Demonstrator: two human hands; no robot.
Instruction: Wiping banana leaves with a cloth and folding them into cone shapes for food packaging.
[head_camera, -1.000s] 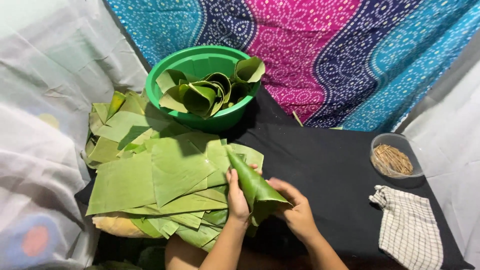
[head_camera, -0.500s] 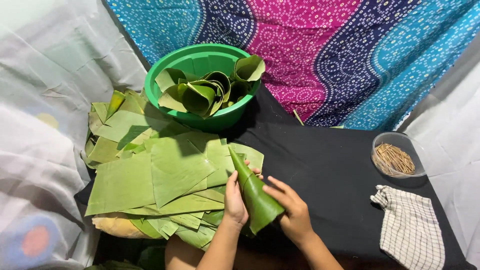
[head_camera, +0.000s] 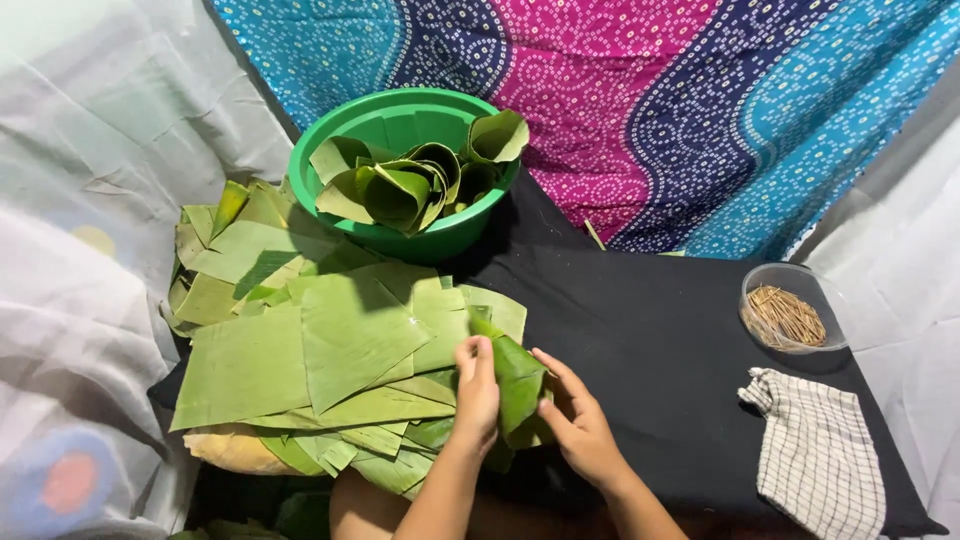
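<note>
two bare hands meet on one folded green banana-leaf piece (head_camera: 518, 385) at the near edge of the black cloth-covered table (head_camera: 660, 350). the left hand (head_camera: 477, 392) curls its fingers closed over the leaf's left side, thumb on top; the right hand (head_camera: 580, 425) presses its half-bent fingers against the right side, so the leaf sits clamped between them, just beside the loose stack of flat, ribbed green leaf sheets (head_camera: 320, 350). behind the stack, a round green plastic basin (head_camera: 400, 120) holds rolled leaf cones (head_camera: 410, 185). well to the right stand a clear round bowl of thin wooden sticks (head_camera: 790, 310) and a crumpled white checked cloth (head_camera: 820, 455); bare black cloth lies open between them and the hands.
</note>
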